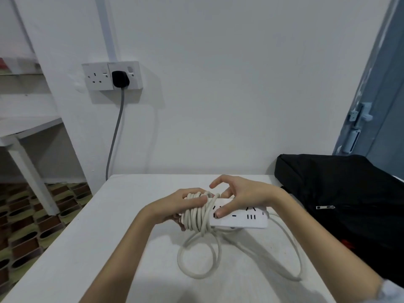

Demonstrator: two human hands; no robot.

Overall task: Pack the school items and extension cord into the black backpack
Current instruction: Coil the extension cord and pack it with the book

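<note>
Cord job approx half done: my left hand (pixel 185 204) grips the coils on the extension cord (pixel 238 217) at table (pixel 87 237) centre, right hand (pixel 238 199) fingers loosely curled, thumb on the strip, slack loop at 6 o'clock, backpack (pixel 341 193) at 3 o'clock w/ nothing seen packed.

No legible text anywhere.

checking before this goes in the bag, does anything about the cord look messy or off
Yes: the white cord is only partly wound round the power strip. Loose loops lie on the table, one trailing towards the black backpack. The left hand grips the wound end.
</note>
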